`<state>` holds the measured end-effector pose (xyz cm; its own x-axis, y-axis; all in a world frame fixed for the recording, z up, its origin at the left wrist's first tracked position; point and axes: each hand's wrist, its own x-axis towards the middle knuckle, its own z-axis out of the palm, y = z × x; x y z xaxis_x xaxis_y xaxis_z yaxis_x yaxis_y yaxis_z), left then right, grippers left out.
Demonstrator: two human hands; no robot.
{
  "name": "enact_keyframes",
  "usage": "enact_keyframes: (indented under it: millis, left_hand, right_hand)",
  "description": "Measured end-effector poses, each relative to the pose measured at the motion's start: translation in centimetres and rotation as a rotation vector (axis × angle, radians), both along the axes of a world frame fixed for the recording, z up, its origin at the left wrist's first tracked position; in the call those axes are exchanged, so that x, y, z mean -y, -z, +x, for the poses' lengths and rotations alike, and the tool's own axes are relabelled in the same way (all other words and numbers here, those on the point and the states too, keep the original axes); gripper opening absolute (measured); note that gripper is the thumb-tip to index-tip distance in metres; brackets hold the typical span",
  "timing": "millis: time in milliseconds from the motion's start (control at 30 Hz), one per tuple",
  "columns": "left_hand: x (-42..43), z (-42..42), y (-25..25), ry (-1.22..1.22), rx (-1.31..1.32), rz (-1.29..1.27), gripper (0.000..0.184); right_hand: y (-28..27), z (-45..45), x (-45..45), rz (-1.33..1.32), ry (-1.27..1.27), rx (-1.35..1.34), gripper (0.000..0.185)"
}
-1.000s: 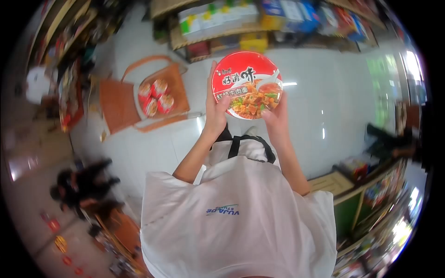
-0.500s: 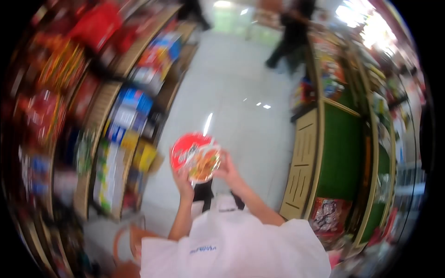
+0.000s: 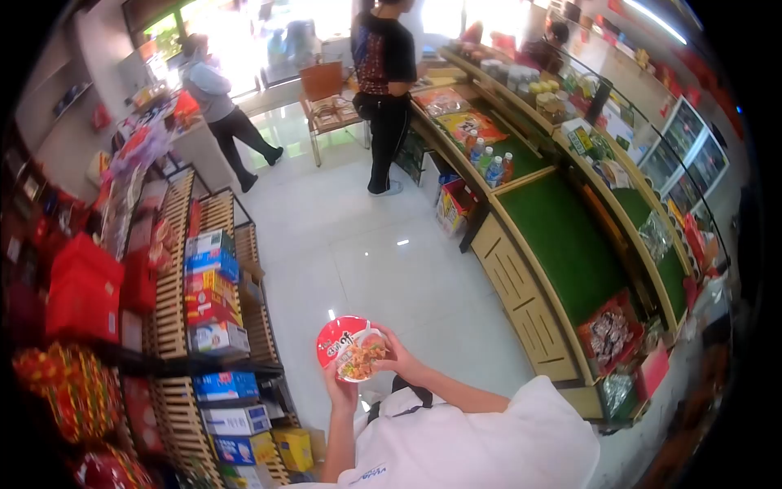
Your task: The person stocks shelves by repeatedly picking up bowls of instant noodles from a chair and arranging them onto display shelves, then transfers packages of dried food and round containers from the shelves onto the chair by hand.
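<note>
A round instant noodle bowl [image 3: 340,344] with a red and white lid and a food picture is held in front of my body, its lid facing up toward me. My left hand [image 3: 340,393] grips it from the near left edge, fingers mostly hidden under the bowl. On the right side, my right hand [image 3: 399,359] is closed around the rim, with its thumb near the lid picture.
Slatted shelves [image 3: 167,326] with boxes run along the left. At right stands a green-lined display counter [image 3: 562,236] with several bottles [image 3: 494,169]. One person [image 3: 386,98] stands by the counter, another person [image 3: 224,106] farther left, near a chair [image 3: 322,85].
My view has tilted up and shows more of the shop, including people and the bright windows. The noodle bowl sits lower in view, still in both hands.
</note>
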<state>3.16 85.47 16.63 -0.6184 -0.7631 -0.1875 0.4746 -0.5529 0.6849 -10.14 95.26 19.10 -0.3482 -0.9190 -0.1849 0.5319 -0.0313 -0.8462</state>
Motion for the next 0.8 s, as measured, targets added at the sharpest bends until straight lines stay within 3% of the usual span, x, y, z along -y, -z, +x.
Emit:
enact_keyframes:
  millis: [33,133,300,433,567,633,800]
  left_hand:
    - [1.6,-0.6,0.4,0.084,-0.030,0.118,0.055]
    - [4.9,-2.5,1.7,0.192,0.046,0.091,0.053]
    - [11.0,-6.0,3.9,0.367,0.109,0.193,0.064]
    - [17.8,-8.9,3.6,0.265,0.318,0.170,0.065]
    - [26.7,-10.4,0.7,0.052,0.114,0.057,0.061]
    - [31.1,-10.3,0.5,-0.069,0.116,0.066,0.058]
    - [37.3,-10.2,-0.9,-0.272,-0.016,0.152,0.067]
  right_hand:
    - [0.1,-0.4,1.0,0.000,0.013,-0.002,0.089]
    - [1.9,-1.9,3.5,-0.019,0.136,-0.004,0.087]
    - [5.3,-5.1,8.4,0.027,0.210,-0.014,0.084]
    - [5.6,-8.4,16.4,0.112,0.135,0.136,0.083]
    - [-0.1,-12.4,27.7,0.084,-0.202,-0.049,0.085]
    - [0.2,-13.4,33.4,-0.002,-0.281,-0.113,0.089]
    - [-1.6,-13.0,43.7,0.107,-0.481,-0.169,0.094]
